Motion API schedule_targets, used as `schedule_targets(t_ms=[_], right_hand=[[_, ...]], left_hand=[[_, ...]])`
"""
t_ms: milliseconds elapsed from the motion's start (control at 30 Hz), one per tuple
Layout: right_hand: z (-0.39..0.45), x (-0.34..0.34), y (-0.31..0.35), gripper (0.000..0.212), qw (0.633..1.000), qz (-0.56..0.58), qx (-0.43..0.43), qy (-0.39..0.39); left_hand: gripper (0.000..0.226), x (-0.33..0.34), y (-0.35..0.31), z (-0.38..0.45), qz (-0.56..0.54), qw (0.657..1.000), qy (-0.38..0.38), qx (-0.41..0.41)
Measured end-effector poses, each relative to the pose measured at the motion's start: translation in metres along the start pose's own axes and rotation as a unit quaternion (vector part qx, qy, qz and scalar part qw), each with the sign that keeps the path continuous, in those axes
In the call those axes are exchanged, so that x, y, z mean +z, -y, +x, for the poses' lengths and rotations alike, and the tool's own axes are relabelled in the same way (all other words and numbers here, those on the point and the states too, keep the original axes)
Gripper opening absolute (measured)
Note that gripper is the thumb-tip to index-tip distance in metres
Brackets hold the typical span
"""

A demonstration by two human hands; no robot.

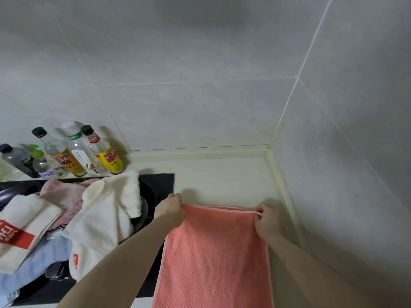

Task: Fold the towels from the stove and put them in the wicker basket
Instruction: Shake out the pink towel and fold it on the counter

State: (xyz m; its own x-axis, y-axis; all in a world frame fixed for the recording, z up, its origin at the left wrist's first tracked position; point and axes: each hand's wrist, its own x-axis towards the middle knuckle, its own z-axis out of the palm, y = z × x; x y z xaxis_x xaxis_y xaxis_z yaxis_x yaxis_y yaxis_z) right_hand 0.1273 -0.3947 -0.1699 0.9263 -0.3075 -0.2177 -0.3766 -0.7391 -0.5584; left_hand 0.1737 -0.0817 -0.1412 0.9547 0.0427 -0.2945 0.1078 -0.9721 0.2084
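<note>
A coral-pink towel (214, 258) hangs stretched between my two hands over the pale counter. My left hand (170, 210) pinches its top left corner and my right hand (265, 221) pinches its top right corner, so the top edge is taut. To the left, a heap of towels lies on the black stove (159, 185): a cream towel (109, 210), a pink towel (64, 194), a white towel with a red patch (20, 232) and a light blue towel (42, 256). No wicker basket is in view.
Several sauce and oil bottles (71, 152) stand at the back left against the tiled wall. The pale counter (224, 176) runs right into the wall corner (270, 147). A stove knob (55, 271) shows at the stove's front.
</note>
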Motion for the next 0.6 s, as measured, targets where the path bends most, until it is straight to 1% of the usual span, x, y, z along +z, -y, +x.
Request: schedule_targets(t_ms=[100,267,367,467,533,600], right_hand=[[0.005,0.011,-0.007,0.019,1.000,0.012,0.000,-0.007],[0.013,0.020,-0.007,0.012,1.000,0.002,0.008,-0.025],[0.018,0.020,-0.007,0.011,1.000,-0.010,0.016,-0.016],[0.025,0.019,-0.006,0.008,0.999,-0.037,0.024,-0.007],[0.024,0.017,-0.005,0.018,0.999,-0.048,0.004,-0.018],[0.019,0.014,-0.005,0.033,0.998,-0.060,-0.018,-0.015]], left_hand=[[0.015,0.006,-0.004,0.002,-0.007,1.000,-0.001,-0.005],[0.019,0.013,-0.010,0.005,-0.011,1.000,0.004,-0.012],[0.022,0.016,-0.010,0.009,-0.026,0.999,0.014,-0.034],[0.027,0.018,-0.015,0.009,-0.041,0.998,0.006,-0.044],[0.036,0.019,-0.018,0.011,-0.037,0.999,-0.008,-0.030],[0.046,0.019,-0.019,0.014,-0.006,1.000,-0.017,0.007]])
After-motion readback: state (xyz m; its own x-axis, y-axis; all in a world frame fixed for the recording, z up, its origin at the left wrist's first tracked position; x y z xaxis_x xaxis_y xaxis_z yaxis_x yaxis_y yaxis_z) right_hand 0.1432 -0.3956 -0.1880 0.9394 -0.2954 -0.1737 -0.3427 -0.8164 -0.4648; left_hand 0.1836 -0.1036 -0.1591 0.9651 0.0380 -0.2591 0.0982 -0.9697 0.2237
